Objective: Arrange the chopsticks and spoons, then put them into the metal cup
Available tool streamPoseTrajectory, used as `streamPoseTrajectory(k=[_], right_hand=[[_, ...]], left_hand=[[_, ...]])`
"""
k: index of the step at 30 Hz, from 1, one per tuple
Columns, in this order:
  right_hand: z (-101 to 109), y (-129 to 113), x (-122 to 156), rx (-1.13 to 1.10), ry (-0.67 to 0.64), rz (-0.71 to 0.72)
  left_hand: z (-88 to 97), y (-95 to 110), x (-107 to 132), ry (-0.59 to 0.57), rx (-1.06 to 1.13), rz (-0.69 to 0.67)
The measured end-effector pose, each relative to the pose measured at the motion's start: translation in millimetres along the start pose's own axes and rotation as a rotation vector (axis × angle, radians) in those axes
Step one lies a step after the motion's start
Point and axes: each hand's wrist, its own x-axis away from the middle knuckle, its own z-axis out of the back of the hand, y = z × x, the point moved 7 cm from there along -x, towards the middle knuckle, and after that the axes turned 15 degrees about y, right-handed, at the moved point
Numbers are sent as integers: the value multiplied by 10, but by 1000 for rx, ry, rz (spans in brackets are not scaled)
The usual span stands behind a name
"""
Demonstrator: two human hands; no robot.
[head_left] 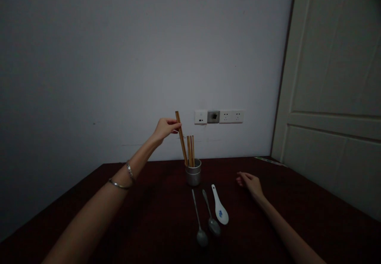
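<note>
Your left hand (164, 129) is raised off the desk (297, 216), thumb and fingertips pinched on the upper part of a tilted chopstick (181, 141). Whether this is one stick or two pressed together cannot be told. Its top leans toward 11 o'clock and its lower end sits inside the metal cup (193, 175). Upright chopsticks (191, 150) stand in the same cup, just at 3 o'clock of the tilted one. Two bracelets (129, 170) circle your left wrist. Your right hand (251, 182) lies on the desk at 3 o'clock of the cup and well apart from it, fingers loosely curled, holding nothing. At 6 o'clock of the cup, three spoons lie on the desk with their bowls toward you: a long metal spoon (200, 222), a shorter metal spoon (210, 214) beside it, and a white ceramic spoon (219, 209) with a blue mark, nearest your right hand. On the wall at 12 o'clock of the cup is a row of sockets (219, 116). A pale door (336, 97) stands at 2 o'clock.
</note>
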Motion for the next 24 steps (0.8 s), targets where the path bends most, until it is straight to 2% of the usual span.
streamPoseTrajectory(k=[5, 11, 18, 24], right_hand=[[-96, -34, 38, 44, -72, 72], [-104, -74, 71, 56, -76, 78], [-119, -65, 77, 74, -97, 77], [-141, -32, 69, 84, -120, 79]], left_hand=[[-176, -90, -188, 3, -51, -3], [-367, -248, -298, -7, -103, -14], [-432, -539, -374, 15, -152, -4], [-473, -810, -334, 25, -180, 37]])
